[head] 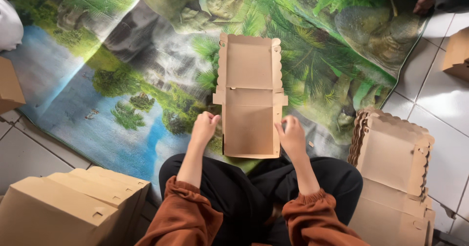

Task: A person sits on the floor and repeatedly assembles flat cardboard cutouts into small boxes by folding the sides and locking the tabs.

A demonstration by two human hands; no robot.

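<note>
The flat cardboard box blank (250,97) lies on the printed landscape mat (112,80), toward its near edge. The left hand (204,127) pinches the blank's left side flap; the right hand (292,135) grasps the right flap. A stack of unfolded blanks (393,173) sits on the tiled floor (439,94) beside the mat's right edge; folded boxes (68,207) stand off its near-left corner.

stack of flat boxes (391,177) cut off

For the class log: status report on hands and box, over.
Left hand and right hand at the side walls of the half-folded cardboard box. Box on printed mat. Nothing blocking.
</note>
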